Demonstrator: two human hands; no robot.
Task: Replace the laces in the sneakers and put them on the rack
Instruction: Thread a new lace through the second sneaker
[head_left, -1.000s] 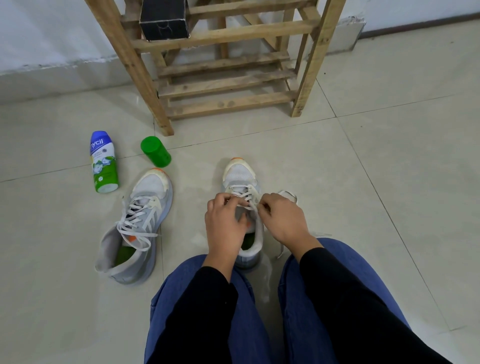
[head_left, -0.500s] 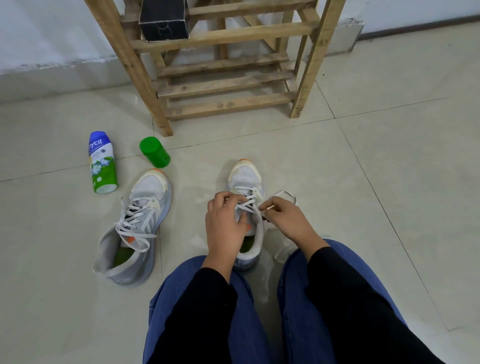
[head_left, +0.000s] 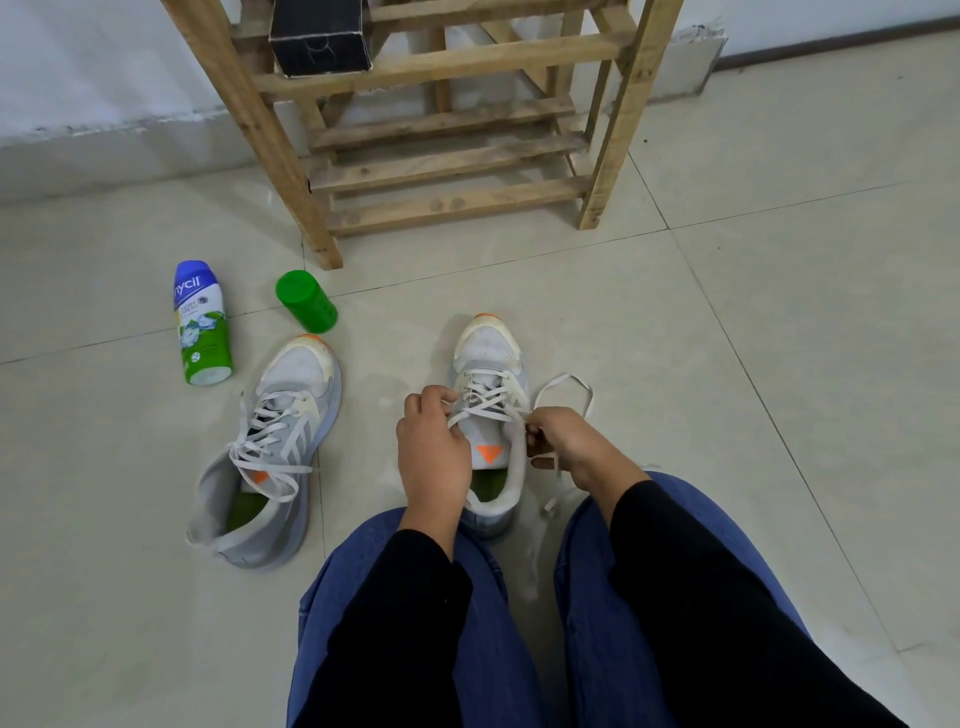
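Two grey-white sneakers with orange toe tips stand on the tiled floor. The right sneaker sits between my knees, its white lace crossed over the tongue and looping out to the right. My left hand grips the sneaker's left side and pinches a lace strand near the top eyelets. My right hand pinches the lace at the sneaker's right side. The left sneaker lies apart to the left, laced, its lace ends loose. A wooden rack stands behind.
A blue-and-green bottle lies on the floor at left, a green cap beside it near the rack's front left leg. A black box sits on an upper rack shelf. My blue-trousered knees fill the bottom.
My right hand has pulled away to the right with the lace, drawing it out. The hands have parted, uncovering the tongue and its orange triangle. My left hand stays on the sneaker.
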